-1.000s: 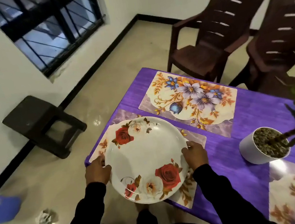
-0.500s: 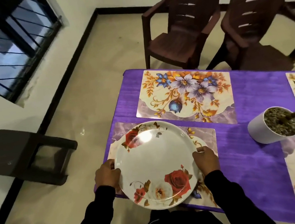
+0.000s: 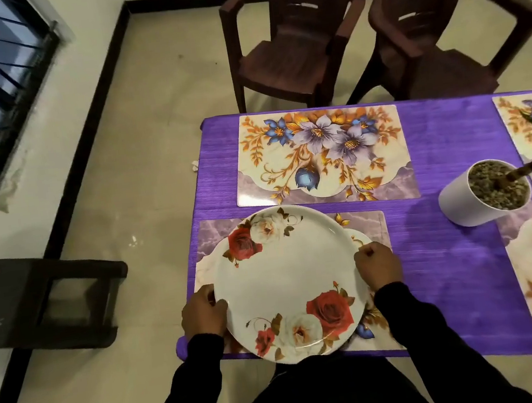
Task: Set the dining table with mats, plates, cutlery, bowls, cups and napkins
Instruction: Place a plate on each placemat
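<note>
Plate (image 3: 289, 282) lay flat over mat (image 3: 366, 225), roses at 11 and 5; left hand (image 3: 203, 312) and right hand (image 3: 379, 266) fingers curled, gripping its 9 and 3 rim

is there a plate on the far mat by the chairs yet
No, the far mat lies bare; the only plate is over the near mat, held by the left hand and right hand.

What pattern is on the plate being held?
White plate with red and cream roses at two opposite edges; only the head view shows it.
</note>
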